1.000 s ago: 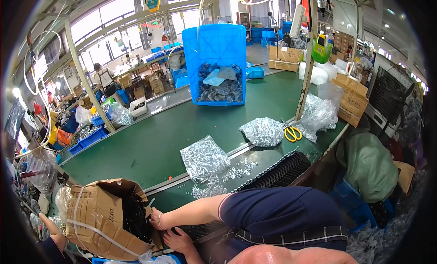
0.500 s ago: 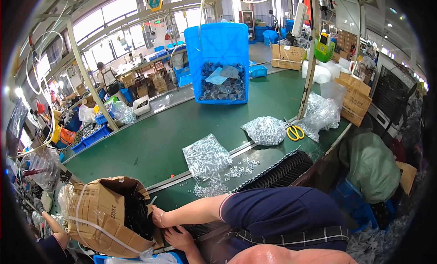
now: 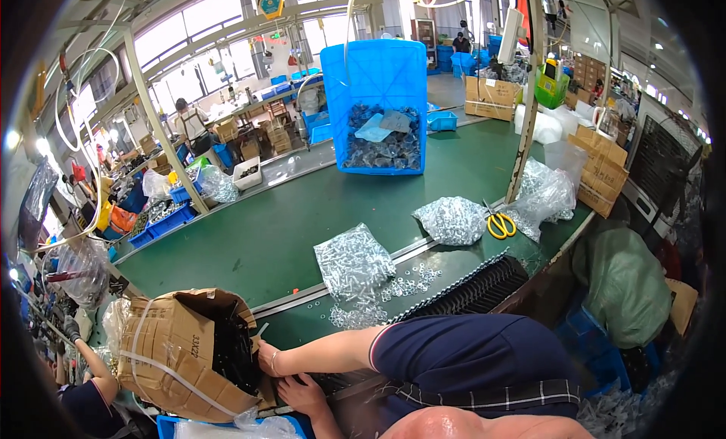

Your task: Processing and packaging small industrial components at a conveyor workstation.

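A cardboard box (image 3: 162, 348) with a pale strap lies tilted at the lower left, its mouth facing me. Black parts (image 3: 233, 352) fill its shadowed inside. My right hand (image 3: 268, 359), with a bracelet at the wrist, reaches to the right edge of the mouth; its fingers are hidden by the edge. Just below it, my left hand (image 3: 302, 396) is open, fingers spread beside the box's lower flap. Black ridged parts (image 3: 473, 291) stand in a row along the bench edge, running behind my right arm.
Bagged bolts (image 3: 354, 263), loose nuts (image 3: 411, 280), another bag (image 3: 451, 220) and yellow scissors (image 3: 501, 225) lie on the green table (image 3: 249, 246). A tilted blue crate (image 3: 374, 76) stands beyond. A blue bin (image 3: 166, 427) sits below the box; a co-worker's gloved hand (image 3: 72, 329) is far left.
The whole scene has shifted slightly right in the view. My left hand's fingers look a little more spread. Both hands stay beside the box mouth.
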{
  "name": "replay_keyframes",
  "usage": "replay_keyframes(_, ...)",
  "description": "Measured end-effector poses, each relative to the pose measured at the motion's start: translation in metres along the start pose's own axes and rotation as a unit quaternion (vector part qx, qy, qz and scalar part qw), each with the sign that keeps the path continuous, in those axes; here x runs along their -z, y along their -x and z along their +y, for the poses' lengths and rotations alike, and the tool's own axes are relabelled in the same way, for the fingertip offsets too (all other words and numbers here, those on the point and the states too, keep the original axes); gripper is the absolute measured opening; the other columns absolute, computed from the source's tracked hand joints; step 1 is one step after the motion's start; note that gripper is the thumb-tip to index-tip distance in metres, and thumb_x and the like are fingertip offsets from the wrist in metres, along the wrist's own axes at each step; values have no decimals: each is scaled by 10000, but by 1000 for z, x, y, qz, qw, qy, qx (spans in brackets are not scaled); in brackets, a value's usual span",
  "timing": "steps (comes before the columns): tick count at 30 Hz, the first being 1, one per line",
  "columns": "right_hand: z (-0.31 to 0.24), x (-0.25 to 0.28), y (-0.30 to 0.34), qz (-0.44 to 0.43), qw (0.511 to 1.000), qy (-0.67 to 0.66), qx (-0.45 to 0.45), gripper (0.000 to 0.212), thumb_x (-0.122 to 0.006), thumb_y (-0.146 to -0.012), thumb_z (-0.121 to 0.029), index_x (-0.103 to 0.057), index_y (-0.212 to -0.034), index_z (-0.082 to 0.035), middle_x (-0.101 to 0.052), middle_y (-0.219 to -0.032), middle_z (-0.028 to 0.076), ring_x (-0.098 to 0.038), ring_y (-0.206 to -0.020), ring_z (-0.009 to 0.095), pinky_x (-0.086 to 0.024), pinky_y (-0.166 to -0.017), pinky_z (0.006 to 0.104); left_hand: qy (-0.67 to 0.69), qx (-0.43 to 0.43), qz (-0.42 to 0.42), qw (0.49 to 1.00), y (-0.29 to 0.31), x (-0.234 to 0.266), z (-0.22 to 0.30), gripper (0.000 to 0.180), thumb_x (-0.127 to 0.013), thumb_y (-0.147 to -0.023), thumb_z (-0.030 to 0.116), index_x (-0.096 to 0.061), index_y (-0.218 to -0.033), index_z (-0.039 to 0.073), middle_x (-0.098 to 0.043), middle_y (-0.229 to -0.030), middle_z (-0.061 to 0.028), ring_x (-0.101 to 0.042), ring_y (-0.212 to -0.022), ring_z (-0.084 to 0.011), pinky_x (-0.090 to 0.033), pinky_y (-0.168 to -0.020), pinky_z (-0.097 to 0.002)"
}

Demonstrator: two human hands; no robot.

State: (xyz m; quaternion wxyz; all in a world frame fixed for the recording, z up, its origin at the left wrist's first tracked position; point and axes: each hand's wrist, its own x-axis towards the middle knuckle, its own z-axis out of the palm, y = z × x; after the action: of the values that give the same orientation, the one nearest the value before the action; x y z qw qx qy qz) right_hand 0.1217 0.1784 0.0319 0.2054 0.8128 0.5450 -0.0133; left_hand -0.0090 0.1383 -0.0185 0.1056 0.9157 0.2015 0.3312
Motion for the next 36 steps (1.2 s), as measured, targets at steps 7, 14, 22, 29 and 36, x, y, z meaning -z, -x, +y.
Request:
replay_keyframes(7,5,23,23,-27,992,-86,-91,307,-537,-930,-325,-722,-1139,-198,-696,-1167,-19,-625,-1087,174,-380,-897,475,-4,-2,-11,1000,1,0,10,366,-538,-925,302,-580,-1087,-24,-586,-1053,-230,-542,-1004,-421,-431,-910,-507)
replay_keyframes(14,22,21,104,200,965,-168,27,295,-638,-855,-355,-693,-1062,-151,-671,-1028,50,-615,-1051,263,-444,-878,459,50,-17,-47,998,-4,2,3,381,-545,-926,269,-599,-1159,-28,-577,-1250,-242,-515,-1181,-419,-408,-1015,-488)
replay_keyframes(22,135,-108,447,549,772,-115,-300,379,-640,-782,-104,-586,-1152,-43,-604,-1160,163,-595,-1059,350,-483,-895,450,-24,26,-68,997,0,-11,-10,431,-521,-963,295,-586,-1245,-25,-558,-1331,-217,-489,-1252,-410,-355,-1091,-470)
replay_keyframes(29,105,-229,565,426,648,-88,-626,591,-676,-848,-261,-465,-1335,-2,-440,-1428,192,-425,-1312,373,-345,-1076,470,-16,-111,-4,994,8,-30,-35,409,-519,-947,301,-673,-1085,-51,-639,-1178,-250,-592,-1109,-414,-458,-980,-468)
replay_keyframes(36,114,-227,557,356,639,-133,-668,672,-639,-886,-363,-418,-1405,2,-385,-1484,191,-319,-1412,343,-296,-1128,463,-17,-50,-60,997,-5,-2,10,370,-476,-978,216,-641,-1113,-87,-635,-1162,-262,-589,-1092,-418,-451,-957,-462)
